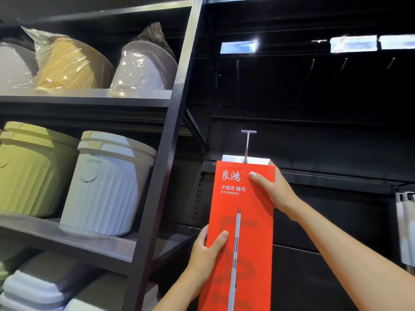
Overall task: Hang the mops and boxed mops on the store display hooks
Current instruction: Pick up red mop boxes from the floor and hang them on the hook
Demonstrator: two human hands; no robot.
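Observation:
A tall red boxed mop [241, 212] with white lettering and a picture of a grey mop handle stands upright against the dark display panel. Its top edge sits just under a metal display hook [247, 144] with a silver label plate behind it. My right hand [272, 190] grips the box's upper right edge, thumb across the front. My left hand [208, 245] grips the lower left edge, thumb on the front. Whether the box hangs on the hook cannot be seen.
Black shelving on the left holds wrapped basins [74, 63], a green bucket [31, 169] and a white bucket [107, 185]. Upper hooks with price tags [353, 43] line the dark panel. A grey hanging mop part [405, 225] shows at the right edge.

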